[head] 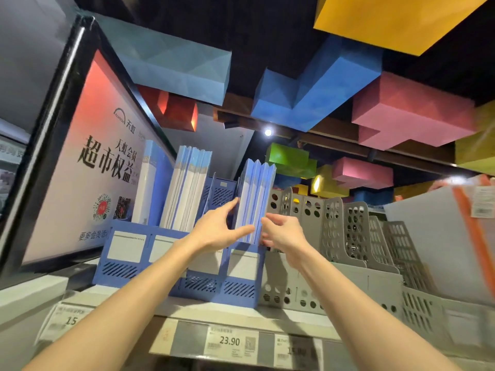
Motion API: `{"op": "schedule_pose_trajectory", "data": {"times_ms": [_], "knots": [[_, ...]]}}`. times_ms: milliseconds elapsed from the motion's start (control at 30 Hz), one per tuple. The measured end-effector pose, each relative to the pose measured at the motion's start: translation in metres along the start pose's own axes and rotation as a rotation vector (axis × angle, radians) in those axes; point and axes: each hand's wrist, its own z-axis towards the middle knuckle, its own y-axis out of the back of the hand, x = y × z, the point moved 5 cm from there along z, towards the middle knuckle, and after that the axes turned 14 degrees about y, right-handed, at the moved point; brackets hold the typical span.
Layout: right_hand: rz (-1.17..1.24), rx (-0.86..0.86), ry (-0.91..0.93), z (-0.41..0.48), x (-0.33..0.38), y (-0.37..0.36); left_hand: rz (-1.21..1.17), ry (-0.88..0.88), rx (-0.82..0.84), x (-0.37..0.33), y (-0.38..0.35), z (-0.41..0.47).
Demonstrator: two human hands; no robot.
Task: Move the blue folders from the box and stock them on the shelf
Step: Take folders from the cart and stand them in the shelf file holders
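A blue file rack (241,287) stands on the shelf (241,315) with blue folders upright in its slots. Several folders (255,194) stand in the right slot. My left hand (222,226) presses on their left side, thumb across the front. Just right of them, my right hand (284,234) touches their right edge with fingers bent. More blue folders (187,188) fill a middle slot, and a thicker one (151,183) stands in the left slot. The slot between the two groups looks empty. The box is out of view.
Grey perforated file racks (356,236) line the shelf to the right, with white and orange folders (450,236) beyond. A framed red and white poster (88,162) leans at the left. Price tags (230,341) run along the shelf edge. Coloured blocks (316,89) hang overhead.
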Motion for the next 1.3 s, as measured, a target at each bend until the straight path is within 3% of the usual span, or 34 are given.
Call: {"op": "schedule_pose_trajectory", "data": {"times_ms": [200,567,900,1300], "knots": [[0.069,-0.07,0.02,-0.045,0.034,0.019,-0.143,0.009,-0.117,-0.024,0.035,-0.053],[0.422,0.172,0.085,-0.214,0.089,0.001,-0.328,0.257,-0.268,-0.047,0.076,-0.28],[0.674,0.634,-0.147,-0.462,0.135,-0.107,-0.244,0.696,-0.471,-0.007,0.146,-0.568],[0.697,1.097,-0.26,-0.723,0.207,-0.281,-0.191,1.143,-0.718,0.108,0.245,-0.866]]}}
